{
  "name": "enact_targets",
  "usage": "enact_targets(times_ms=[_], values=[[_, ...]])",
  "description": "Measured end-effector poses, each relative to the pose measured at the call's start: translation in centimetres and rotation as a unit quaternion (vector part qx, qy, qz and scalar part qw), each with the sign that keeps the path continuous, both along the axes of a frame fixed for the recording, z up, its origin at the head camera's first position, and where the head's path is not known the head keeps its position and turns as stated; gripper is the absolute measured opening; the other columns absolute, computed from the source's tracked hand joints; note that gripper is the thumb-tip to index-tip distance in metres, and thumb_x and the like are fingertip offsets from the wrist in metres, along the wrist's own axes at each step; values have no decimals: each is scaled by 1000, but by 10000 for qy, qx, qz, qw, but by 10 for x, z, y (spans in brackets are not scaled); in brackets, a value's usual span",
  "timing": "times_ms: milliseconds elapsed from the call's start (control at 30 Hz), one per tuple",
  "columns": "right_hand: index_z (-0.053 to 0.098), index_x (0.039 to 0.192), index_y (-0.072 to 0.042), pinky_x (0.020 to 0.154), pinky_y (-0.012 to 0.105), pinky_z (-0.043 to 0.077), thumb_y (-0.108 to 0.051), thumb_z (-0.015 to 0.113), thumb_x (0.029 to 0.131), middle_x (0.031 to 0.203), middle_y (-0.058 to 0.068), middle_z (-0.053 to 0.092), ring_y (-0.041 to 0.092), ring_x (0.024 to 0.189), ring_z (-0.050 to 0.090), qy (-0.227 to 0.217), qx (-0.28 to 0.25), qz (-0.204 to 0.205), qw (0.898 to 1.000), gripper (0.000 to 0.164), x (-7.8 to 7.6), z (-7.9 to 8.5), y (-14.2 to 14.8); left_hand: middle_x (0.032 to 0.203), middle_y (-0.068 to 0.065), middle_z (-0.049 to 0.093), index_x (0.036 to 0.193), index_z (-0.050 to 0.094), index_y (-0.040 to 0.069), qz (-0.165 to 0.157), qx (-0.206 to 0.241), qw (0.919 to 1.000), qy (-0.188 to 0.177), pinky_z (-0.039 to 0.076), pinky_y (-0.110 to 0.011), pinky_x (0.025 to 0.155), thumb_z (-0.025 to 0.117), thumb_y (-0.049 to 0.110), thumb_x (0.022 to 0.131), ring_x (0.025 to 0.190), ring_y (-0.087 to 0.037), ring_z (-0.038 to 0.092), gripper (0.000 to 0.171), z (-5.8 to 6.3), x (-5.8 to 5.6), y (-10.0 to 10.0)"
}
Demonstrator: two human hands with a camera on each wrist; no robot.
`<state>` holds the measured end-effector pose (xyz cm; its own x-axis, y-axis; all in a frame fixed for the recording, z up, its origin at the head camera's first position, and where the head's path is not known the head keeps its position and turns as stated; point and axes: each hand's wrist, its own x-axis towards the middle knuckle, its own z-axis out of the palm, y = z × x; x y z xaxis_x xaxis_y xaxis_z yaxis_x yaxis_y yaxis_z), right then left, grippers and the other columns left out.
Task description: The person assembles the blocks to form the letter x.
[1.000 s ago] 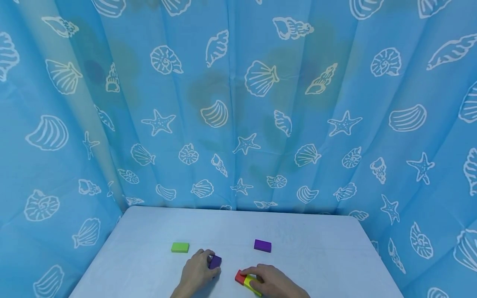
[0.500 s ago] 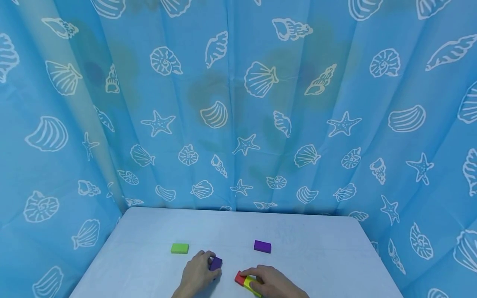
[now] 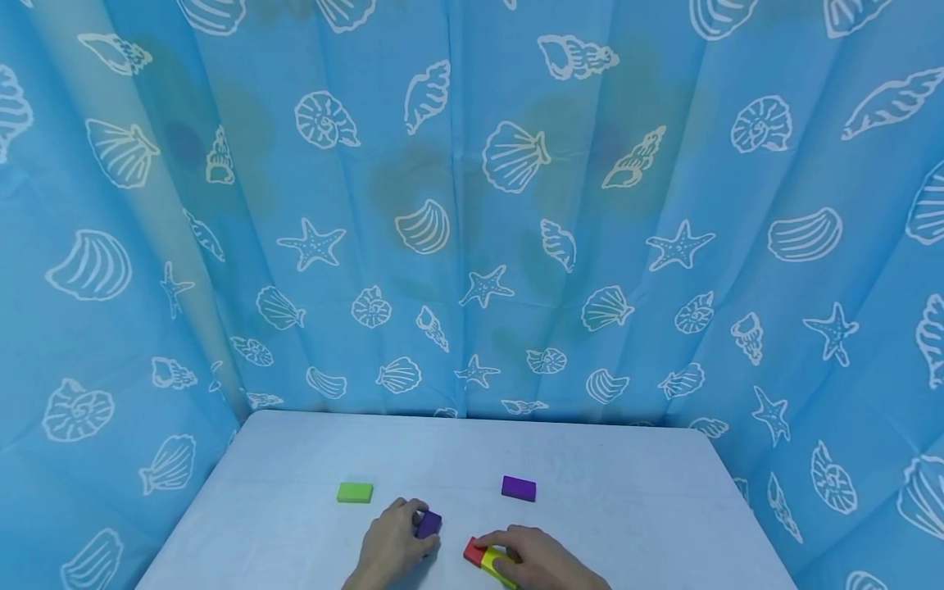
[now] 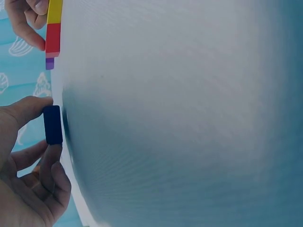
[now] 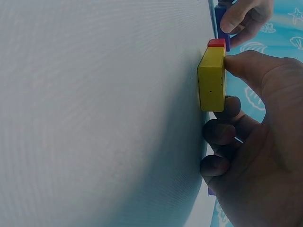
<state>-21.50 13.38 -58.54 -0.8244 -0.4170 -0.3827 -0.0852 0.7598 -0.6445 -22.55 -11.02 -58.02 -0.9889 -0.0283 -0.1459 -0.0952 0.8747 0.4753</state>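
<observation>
My left hand point(image 3: 389, 541) pinches a dark purple block point(image 3: 429, 524) between thumb and fingers. In the left wrist view this block point(image 4: 53, 125) looks nearly navy and stands close over the white surface. To its right, my right hand point(image 3: 544, 559) holds a yellow block point(image 3: 498, 567), thumb on one side and a finger on the other. A red block point(image 3: 474, 551) sits end to end with the yellow one, under the right index fingertip. The right wrist view has the yellow block point(image 5: 211, 85) in front, hiding most of the red block point(image 5: 217, 43).
Farther back on the white table point(image 3: 627, 483) lie a lime green block point(image 3: 355, 492) at the left and another purple block point(image 3: 519, 488) at the right. A blue curtain point(image 3: 472, 246) printed with white shells surrounds the table's back and sides.
My left hand has shifted very slightly to the right with the dark purple block. The right hand stays in place on the yellow and red blocks.
</observation>
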Motion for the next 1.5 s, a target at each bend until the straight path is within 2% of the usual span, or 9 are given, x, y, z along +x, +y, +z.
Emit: enact_targets(times_ms=[367, 800, 1067, 1300, 1500], values=[[69, 121, -43, 93, 59, 52, -34, 70, 92, 103, -10, 64, 16, 93, 60, -55, -35, -99, 9999, 30, 0, -1, -1, 96, -3, 62, 114, 70, 14, 41, -20, 10000, -5, 55, -47, 82, 88, 34, 75, 90, -24, 64, 47, 1, -1, 0], [69, 120, -42, 95, 61, 51, -33, 70, 92, 108, -8, 66, 18, 98, 61, -20, -29, -102, 9999, 29, 2, 2, -2, 97, -5, 62, 113, 69, 13, -99, 64, 9999, 55, 55, -50, 83, 88, 32, 76, 91, -26, 65, 46, 3, 2, 1], [70, 120, -41, 95, 61, 51, -32, 70, 92, 107, -9, 66, 17, 97, 61, -76, -100, -117, 9999, 28, 1, 0, -2, 98, -4, 62, 113, 70, 14, -50, -8, 10000, 27, 55, -49, 84, 89, 34, 74, 91, -25, 64, 48, 0, 1, 3], [69, 121, -43, 95, 59, 51, -32, 70, 93, 103, -9, 64, 16, 92, 58, 17, 0, -57, 10000, 30, 1, 1, -1, 94, -3, 62, 112, 70, 13, -224, 17, 9996, 160, 56, -46, 78, 89, 33, 75, 85, -22, 63, 46, 1, 1, 2], [70, 120, -41, 94, 58, 52, -32, 70, 93, 100, -10, 63, 15, 90, 58, -2, -66, -60, 10000, 29, 1, 2, -1, 94, -2, 61, 112, 70, 14, -251, 53, 9996, 100, 55, -45, 77, 88, 34, 75, 83, -21, 61, 46, 0, 2, 2]])
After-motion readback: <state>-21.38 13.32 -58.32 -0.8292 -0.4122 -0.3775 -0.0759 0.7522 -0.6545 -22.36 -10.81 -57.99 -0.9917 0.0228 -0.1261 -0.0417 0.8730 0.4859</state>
